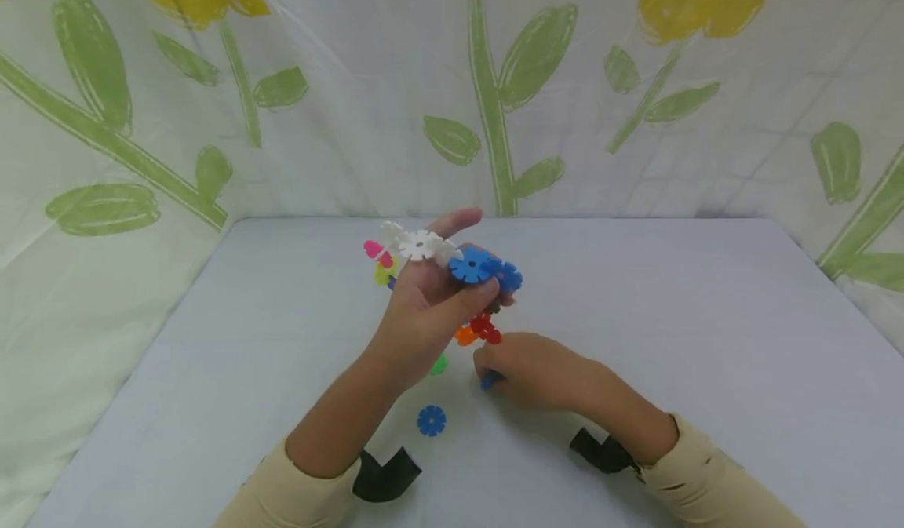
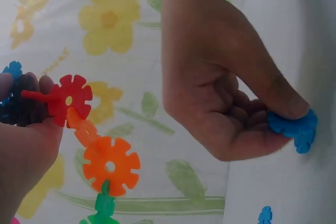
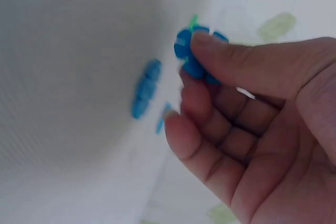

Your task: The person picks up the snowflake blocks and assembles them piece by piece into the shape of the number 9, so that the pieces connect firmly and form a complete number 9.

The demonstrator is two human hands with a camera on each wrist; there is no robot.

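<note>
Soft, muted light across the table (image 1: 671, 293) | faint shadow under the right hand (image 1: 537, 371) | loose blue piece (image 3: 146, 88) blurring, right-wrist view!

pinched disc (image 2: 291, 126): blue | chain (image 2: 86, 132): multicoloured | backdrop (image 1: 353, 143): white, yellow-and-green floral

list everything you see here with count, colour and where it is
table: one, white, under the hands
cloth: one, white with yellow and green print, behind the table
disc chain: one, mixed colours including white, blue, red and orange, in the left hand
piece: one, blue, pinched in the right hand
loose disc: at least one, blue, on the table
dark fittings: two, black, one beside each sleeve
sleeves: two, beige, at the bottom of the head view
hands: two, bare, mid-view
</note>
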